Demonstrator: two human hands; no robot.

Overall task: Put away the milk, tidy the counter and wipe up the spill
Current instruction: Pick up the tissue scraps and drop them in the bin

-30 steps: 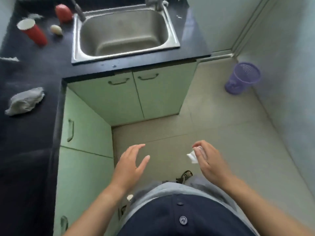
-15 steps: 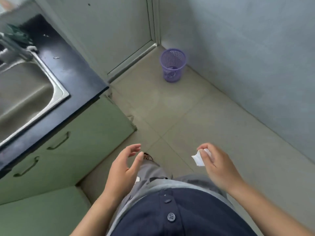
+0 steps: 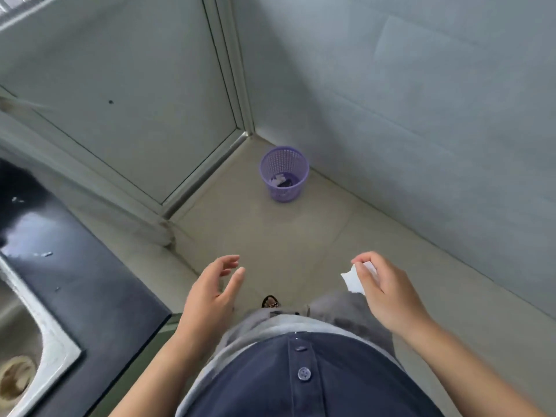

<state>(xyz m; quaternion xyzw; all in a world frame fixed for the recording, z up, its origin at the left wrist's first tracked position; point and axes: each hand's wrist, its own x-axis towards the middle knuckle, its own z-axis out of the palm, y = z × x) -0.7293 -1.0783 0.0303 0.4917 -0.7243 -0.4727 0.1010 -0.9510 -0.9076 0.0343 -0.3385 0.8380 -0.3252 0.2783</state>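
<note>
Head view: a person looks down their own front at a floor corner, with both hands raised in front of the body.
Left hand: the left hand (image 3: 210,293) hangs in the air over the floor. Its fingers are loosely curved, the thumb stands apart and it holds nothing.
Right hand: the right hand (image 3: 388,293) is seen from the back, with its fingers curled in and pinching a paper scrap.
Paper scrap: the paper scrap (image 3: 351,280) is white and crumpled. It sticks out of the right hand on the side nearer the left hand, in the air and well apart from the bin.
Bin: the purple mesh bin (image 3: 298,188) stands upright on the floor in the corner, near the wall and ahead of both hands.
Bin contents: white bits (image 3: 278,179) lie at the bottom beside something dark that is too small to tell.
Bench: the black glossy bench (image 3: 90,284) is at the left, its corner just beside the left forearm, and a few small pale specks (image 3: 45,254) lie on it.
Sink: the steel sink (image 3: 48,335) is set into the bench at the lower left, with its drain (image 3: 15,377) in sight.
Floor: the pale tiled floor (image 3: 285,236) runs between the bench and the wall.
Wall: the grey-blue wall (image 3: 421,115) is at the right.
Door: the pale framed door panel (image 3: 120,100) is at the left of the corner.
Clothing: the person wears a navy buttoned shirt (image 3: 270,386) over grey trousers (image 3: 346,311), and the tip of a dark shoe (image 3: 270,301) shows between the hands.
</note>
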